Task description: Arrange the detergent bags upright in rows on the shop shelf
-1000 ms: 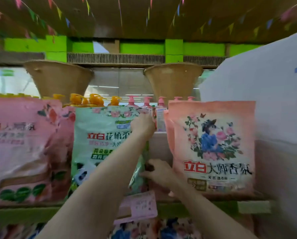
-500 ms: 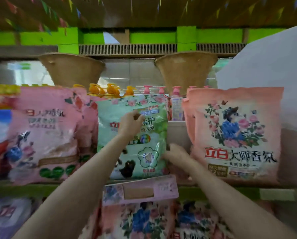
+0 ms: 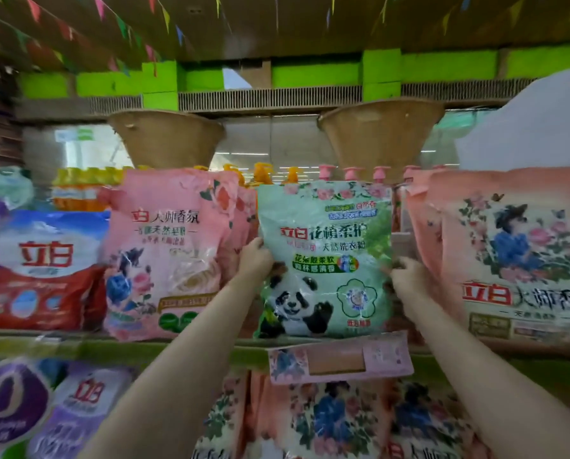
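A green detergent bag with a panda point(image 3: 326, 260) stands upright on the green shop shelf point(image 3: 177, 347). My left hand point(image 3: 255, 260) grips its left edge at mid height. My right hand point(image 3: 407, 276) holds its right edge at about the same height. To its left stands a pink flowered bag point(image 3: 167, 253), and further left a red and blue bag point(image 3: 42, 270). On its right a salmon flowered bag point(image 3: 508, 256) stands upright. More flowered bags point(image 3: 326, 422) and purple bags point(image 3: 45, 405) fill the shelf below.
A pink price card point(image 3: 339, 357) hangs from the shelf edge under the green bag. Orange pump bottles point(image 3: 263, 172) and pink pump bottles point(image 3: 353, 172) stand behind the bags. Two woven baskets point(image 3: 379, 137) sit above. A white panel point(image 3: 535, 127) is at the right.
My left hand has slid from the green bag's top right down to its left edge. The right hand has risen to the right edge. The bag now faces front, fully upright.
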{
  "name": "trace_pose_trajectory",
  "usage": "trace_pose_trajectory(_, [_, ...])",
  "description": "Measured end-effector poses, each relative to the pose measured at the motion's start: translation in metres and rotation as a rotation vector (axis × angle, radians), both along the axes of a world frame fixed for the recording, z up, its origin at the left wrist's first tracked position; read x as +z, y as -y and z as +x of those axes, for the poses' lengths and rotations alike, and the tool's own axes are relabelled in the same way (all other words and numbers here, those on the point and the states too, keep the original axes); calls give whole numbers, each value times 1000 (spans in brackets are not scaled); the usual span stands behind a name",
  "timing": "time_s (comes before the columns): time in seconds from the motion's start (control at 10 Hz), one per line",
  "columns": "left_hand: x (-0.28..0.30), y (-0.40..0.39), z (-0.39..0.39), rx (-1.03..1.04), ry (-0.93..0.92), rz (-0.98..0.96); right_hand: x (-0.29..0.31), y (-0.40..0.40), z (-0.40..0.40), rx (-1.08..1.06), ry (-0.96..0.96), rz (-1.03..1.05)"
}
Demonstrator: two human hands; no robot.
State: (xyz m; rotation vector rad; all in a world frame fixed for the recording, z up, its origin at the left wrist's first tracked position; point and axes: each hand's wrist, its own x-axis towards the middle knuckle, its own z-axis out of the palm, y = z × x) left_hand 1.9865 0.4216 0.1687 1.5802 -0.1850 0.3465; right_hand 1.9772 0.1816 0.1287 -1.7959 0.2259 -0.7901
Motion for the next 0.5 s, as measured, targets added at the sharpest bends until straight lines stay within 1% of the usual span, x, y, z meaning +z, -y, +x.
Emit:
trace_pose_trajectory(0.1, [-12,-2,3,-23,30,95,-5,3,-4,-68,-8,-15])
trace_pose_trajectory(0.2, [-18,-11,11,103,101,292,8,-6,-17,-239,-13,-168])
trace_pose_trajectory(0.3, [-18,-21,2,210,138,429,26,-36,-29,-240,103,-300])
trace_pose_trajectory(0.4, [-20,-31,-11,157,156,509,31,-65,-36,-75,94,-388])
trace_pose_trajectory(0.5, [-24,-49,-36,97,130,672,29,-91,-44,249,-127,-478])
